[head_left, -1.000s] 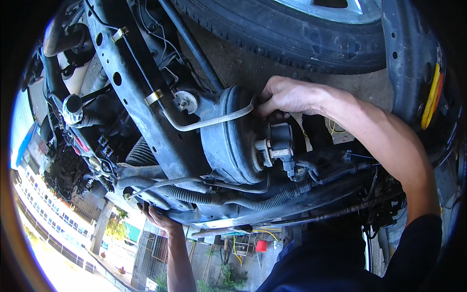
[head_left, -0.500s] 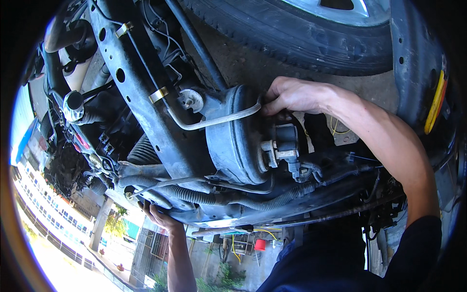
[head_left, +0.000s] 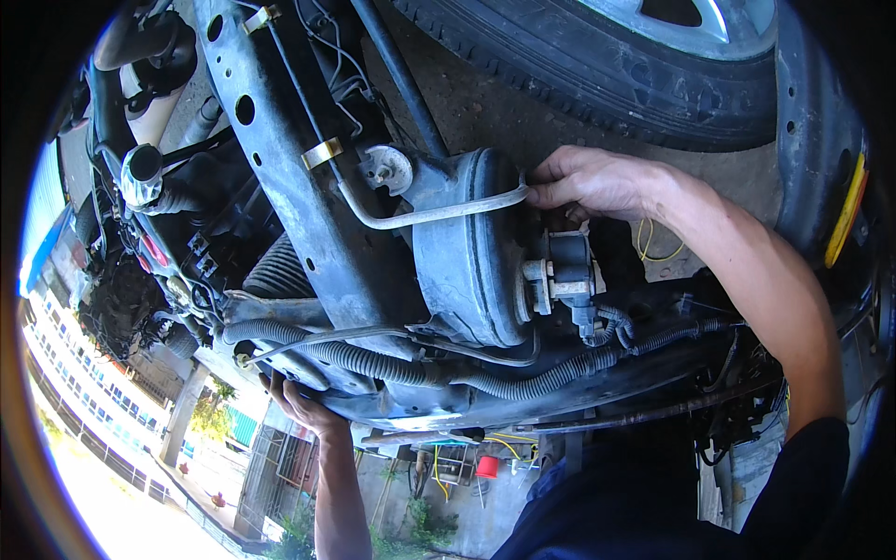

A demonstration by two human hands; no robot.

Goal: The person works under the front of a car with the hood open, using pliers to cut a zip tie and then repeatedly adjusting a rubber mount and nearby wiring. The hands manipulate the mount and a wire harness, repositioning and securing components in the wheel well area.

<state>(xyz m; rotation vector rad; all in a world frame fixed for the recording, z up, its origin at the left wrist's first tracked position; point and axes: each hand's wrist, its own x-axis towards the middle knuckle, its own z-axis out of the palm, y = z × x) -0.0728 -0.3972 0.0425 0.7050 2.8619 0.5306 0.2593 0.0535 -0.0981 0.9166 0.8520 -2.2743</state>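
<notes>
Little has moved: right hand (head_left: 597,182) stays at the round booster drum (head_left: 467,252), grip pinched narrow on the bent metal pipe (head_left: 429,213) at the drum's upper edge. Left hand (head_left: 301,403) still grips the body panel's (head_left: 401,411) lower edge beneath the corrugated hoses (head_left: 373,359).

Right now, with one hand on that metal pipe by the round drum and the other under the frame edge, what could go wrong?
1. The right hand grips the thin metal pipe where it crosses the round drum; pulling hard could kink it.
2. The ribbed hoses and wires run close beneath the drum and could snag or tear if it shifts.
3. The left hand is pressed under the frame edge; it could get pinched if something drops.
</notes>
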